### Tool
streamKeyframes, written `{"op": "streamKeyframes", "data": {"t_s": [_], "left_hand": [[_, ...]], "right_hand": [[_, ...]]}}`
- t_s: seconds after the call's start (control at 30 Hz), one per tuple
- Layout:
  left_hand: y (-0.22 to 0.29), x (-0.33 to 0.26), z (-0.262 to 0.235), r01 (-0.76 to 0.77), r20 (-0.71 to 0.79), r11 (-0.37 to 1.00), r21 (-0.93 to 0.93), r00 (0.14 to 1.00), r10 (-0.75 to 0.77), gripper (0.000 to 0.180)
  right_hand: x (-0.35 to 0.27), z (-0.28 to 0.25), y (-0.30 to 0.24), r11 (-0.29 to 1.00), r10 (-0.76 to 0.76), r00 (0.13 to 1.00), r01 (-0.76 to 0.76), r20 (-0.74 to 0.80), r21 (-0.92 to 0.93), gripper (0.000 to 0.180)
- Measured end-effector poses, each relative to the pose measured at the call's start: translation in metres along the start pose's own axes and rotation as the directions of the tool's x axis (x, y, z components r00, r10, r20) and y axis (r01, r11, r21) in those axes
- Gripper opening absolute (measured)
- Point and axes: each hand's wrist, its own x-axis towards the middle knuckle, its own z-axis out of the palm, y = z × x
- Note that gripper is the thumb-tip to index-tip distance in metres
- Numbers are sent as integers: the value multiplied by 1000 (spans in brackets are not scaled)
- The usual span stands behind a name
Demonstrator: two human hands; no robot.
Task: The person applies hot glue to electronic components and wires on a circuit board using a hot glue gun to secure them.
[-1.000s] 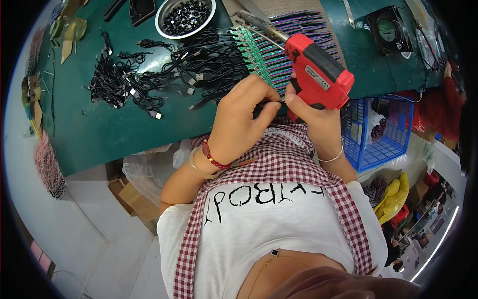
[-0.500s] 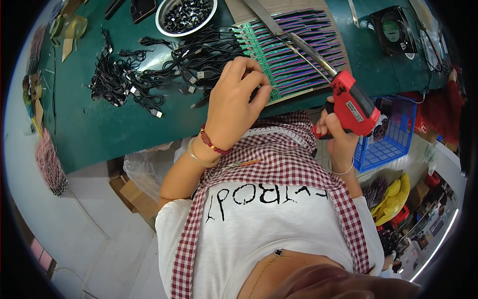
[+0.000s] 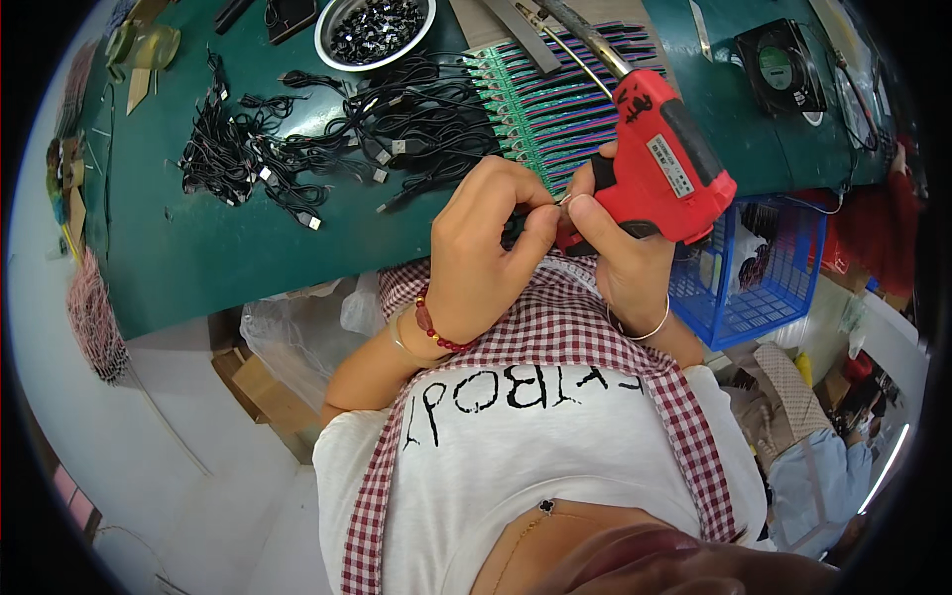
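Note:
My right hand (image 3: 630, 263) is wrapped round the handle of a red and black soldering gun (image 3: 659, 154), whose metal barrel points away over the table. My left hand (image 3: 488, 248) is closed in a pinch close to the right fingertips, just off the table's near edge. Something dark shows under the left fingers, but what they pinch is mostly hidden. Beyond the hands lies a row of small green circuit boards (image 3: 514, 114) with dark, coloured-edged strips on a board. Black USB cables (image 3: 426, 144) are spread beside the row, some ends close to the boards.
A metal bowl (image 3: 424, 45) of small black parts stands at the back, left of a flat metal bar (image 3: 531, 42). More cables (image 3: 223, 164) lie in a heap on the left. A black fan (image 3: 778, 64) sits far right; a blue crate (image 3: 764, 307) is below the table's right side.
My right hand has brought the soldering gun left and closer to my left hand. My left hand has drawn back from the cables toward me, and the fingertips of both hands now meet.

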Motion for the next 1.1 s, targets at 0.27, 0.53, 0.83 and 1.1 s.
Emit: {"op": "streamKeyframes", "data": {"t_s": [0.27, 0.53, 0.83, 1.1], "left_hand": [[0, 1, 1, -9, -33, 1000, 11, 999, 10, 14], [-2, 1, 2, -60, -80, 997, 54, 995, 64, 17], [-4, 14, -11, 158, 81, 982, -102, 985, -150, 8], [-33, 22, -11, -73, 172, 920, 384, 985, 6, 9]], "right_hand": [[2, 6, -4, 998, 57, 997, -56, -48, 27, 47], [4, 7, -3, 1000, 3, 1000, -3, -26, -20, 46], [11, -5, -7, 951, 230, 970, -240, 73, 193, 44], [-14, -43, 1, 997, 72, 987, -66, -143, 44, 36]]}}
